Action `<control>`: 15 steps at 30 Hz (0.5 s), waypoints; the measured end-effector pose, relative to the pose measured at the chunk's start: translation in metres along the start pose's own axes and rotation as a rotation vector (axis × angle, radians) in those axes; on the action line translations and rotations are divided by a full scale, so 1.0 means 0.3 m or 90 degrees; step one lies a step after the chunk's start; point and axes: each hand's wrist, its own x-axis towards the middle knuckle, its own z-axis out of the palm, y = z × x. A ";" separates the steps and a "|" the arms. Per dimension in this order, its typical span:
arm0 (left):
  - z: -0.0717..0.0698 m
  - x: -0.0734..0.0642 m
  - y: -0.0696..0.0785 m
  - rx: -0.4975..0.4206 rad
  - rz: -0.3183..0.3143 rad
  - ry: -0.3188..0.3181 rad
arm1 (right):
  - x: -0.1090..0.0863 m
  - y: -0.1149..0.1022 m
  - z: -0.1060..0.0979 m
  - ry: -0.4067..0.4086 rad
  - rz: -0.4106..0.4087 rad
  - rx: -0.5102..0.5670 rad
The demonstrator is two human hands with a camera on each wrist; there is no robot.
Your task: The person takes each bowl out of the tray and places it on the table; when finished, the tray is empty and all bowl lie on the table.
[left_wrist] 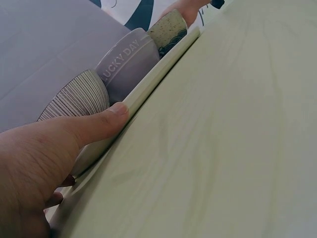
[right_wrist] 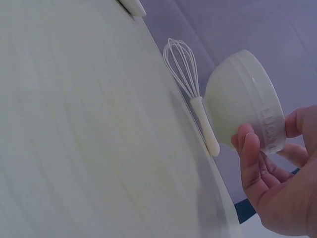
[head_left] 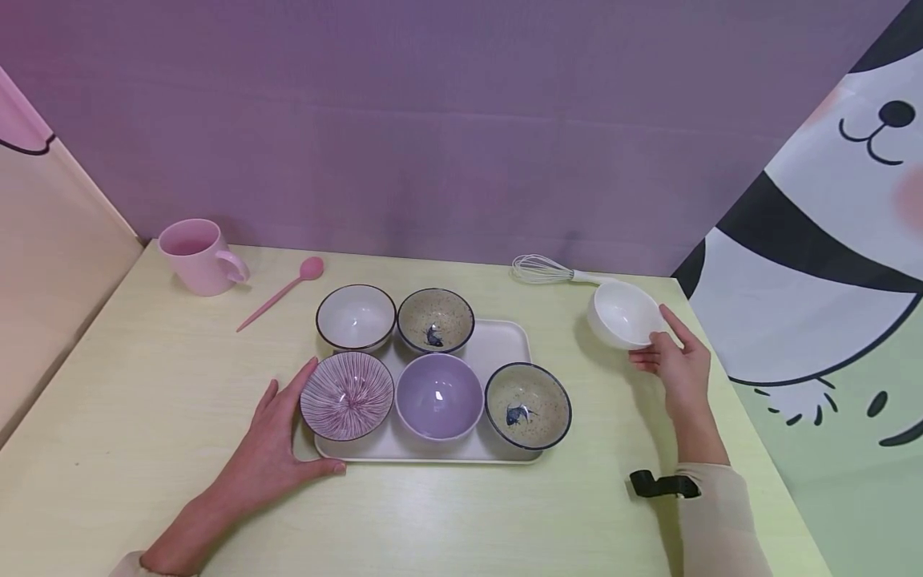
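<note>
At the right, my right hand (head_left: 681,369) pinches the rim of a small white bowl (head_left: 622,314), held tilted above the table. In the right wrist view the same bowl (right_wrist: 242,101) shows raised lettering on its side. My left hand (head_left: 267,445) holds the near left corner of a white tray (head_left: 497,340), its thumb (left_wrist: 111,119) along the front rim. Beside those fingers is a purple-striped bowl (head_left: 348,397). A lilac bowl (head_left: 440,397) and a speckled fish bowl (head_left: 528,405) share the front row. Behind are a dark-rimmed white bowl (head_left: 356,316) and another speckled bowl (head_left: 436,320).
A white whisk (head_left: 551,270) lies at the back, its handle partly behind the held bowl. Toward the back left are a pink mug (head_left: 202,260) and a pink spoon (head_left: 281,292). A purple backdrop (head_left: 404,144) rises behind the table. A black strap (head_left: 663,484) shows at my right wrist.
</note>
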 end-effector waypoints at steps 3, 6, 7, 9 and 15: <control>0.001 0.000 -0.002 0.000 0.000 -0.001 | 0.005 -0.008 -0.024 0.006 0.016 0.004; 0.002 0.000 -0.004 0.000 0.003 0.000 | 0.009 -0.012 -0.046 0.010 0.021 0.009; 0.003 -0.001 -0.005 0.000 0.004 0.000 | 0.010 -0.012 -0.054 0.013 0.023 0.012; 0.003 -0.001 -0.006 0.001 0.006 0.001 | 0.015 -0.011 -0.069 0.021 0.021 0.021; 0.001 0.000 -0.005 0.002 0.002 -0.003 | 0.028 -0.004 -0.116 0.039 0.017 0.037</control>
